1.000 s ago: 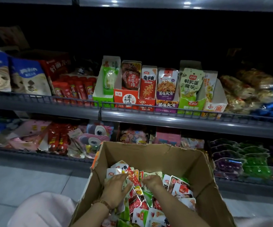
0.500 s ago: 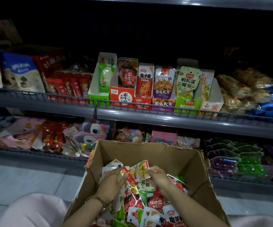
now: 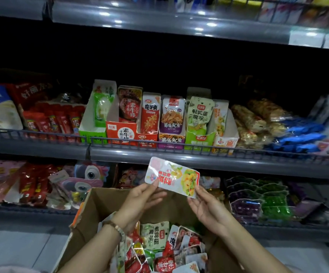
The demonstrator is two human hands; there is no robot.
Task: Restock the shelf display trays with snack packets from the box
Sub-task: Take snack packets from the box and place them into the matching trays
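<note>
Snack packet, its print blurred, is held tilted above the cardboard box, below the shelf's display trays. The left hand pinches its lower left edge. The right hand has its fingers at the lower right corner, but their grip cannot be told. Loose packets in the box are cut off at the frame's bottom.

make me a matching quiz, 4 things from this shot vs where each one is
Things:
1 white packet
2 cardboard box
3 blue packets
4 bead bracelet

Places:
A right end of the middle shelf
B on the left wrist
C held between left hand and right hand
D directly below both hands

Pairs: 1-C, 2-D, 3-A, 4-B
</note>
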